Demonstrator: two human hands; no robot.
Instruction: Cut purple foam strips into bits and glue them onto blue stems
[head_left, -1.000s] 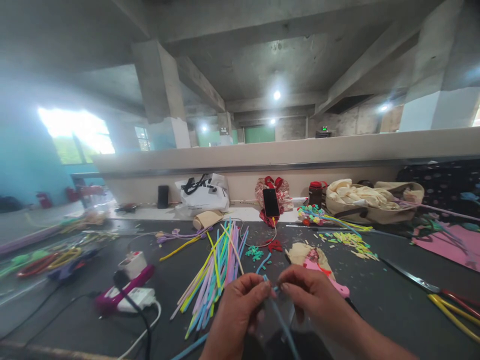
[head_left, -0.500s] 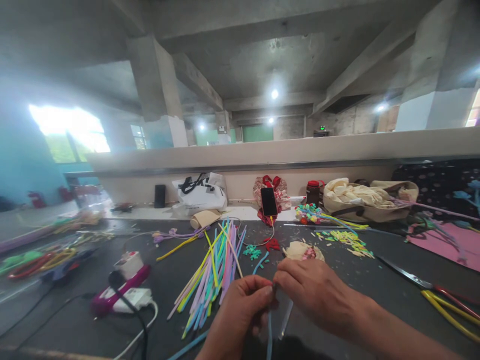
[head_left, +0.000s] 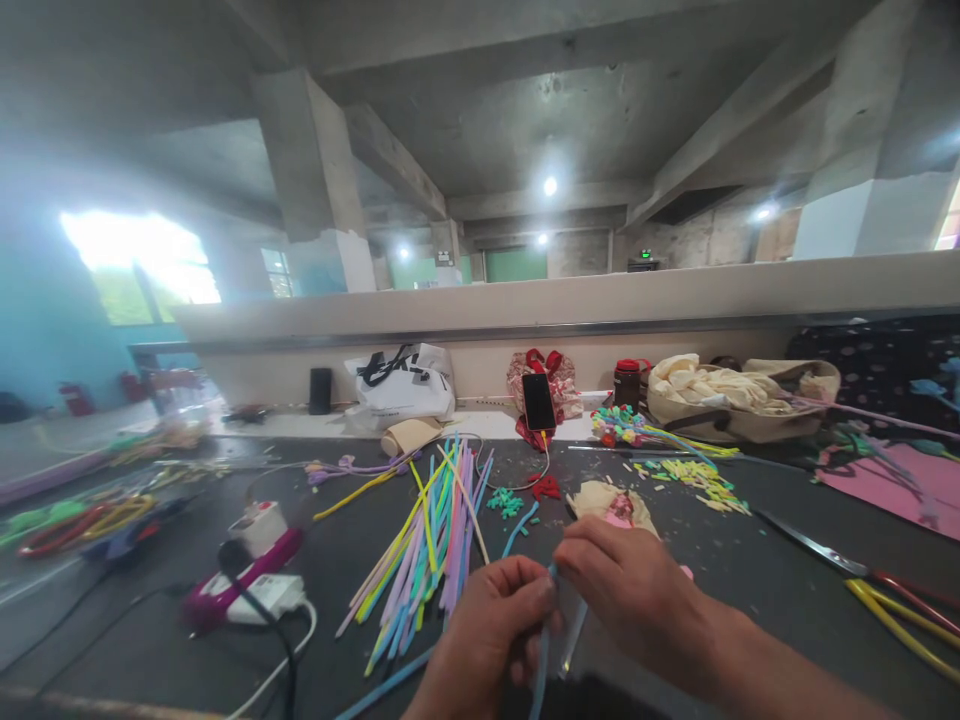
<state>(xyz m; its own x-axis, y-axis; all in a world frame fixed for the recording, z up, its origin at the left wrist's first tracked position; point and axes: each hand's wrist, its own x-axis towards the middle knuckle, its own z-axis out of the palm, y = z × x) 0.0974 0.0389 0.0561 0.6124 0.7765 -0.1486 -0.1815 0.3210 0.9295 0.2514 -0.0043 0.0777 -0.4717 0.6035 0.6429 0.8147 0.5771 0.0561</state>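
Note:
Thumb and fingers of my left hand (head_left: 499,620) pinch a blue pipe cleaner (head_left: 541,665), whose end hangs below the hand. My right hand (head_left: 626,585) is close beside it, fingertips curled onto the same blue stem; the two hands almost touch. Another blue length (head_left: 521,528) sticks up behind my left hand, and whether it joins the held one is hidden. Left of the hands lies a loose bundle of pastel pipe cleaners (head_left: 420,555). Just past my right hand sits a cream cloth piece (head_left: 592,500) with pink in it.
Small teal bits (head_left: 506,502), red bits (head_left: 546,487) and yellow-green bits (head_left: 701,482) lie beyond the hands. Scissors (head_left: 825,555) rest at right. A purple power strip (head_left: 281,555) with cables is at left. A phone (head_left: 538,402) leans at the back beside a white bag (head_left: 409,395).
Both hands have shifted slightly right, my right hand also a little down. Blue stem now shows between the fingertips, and more of the pink on the cream cloth is visible.

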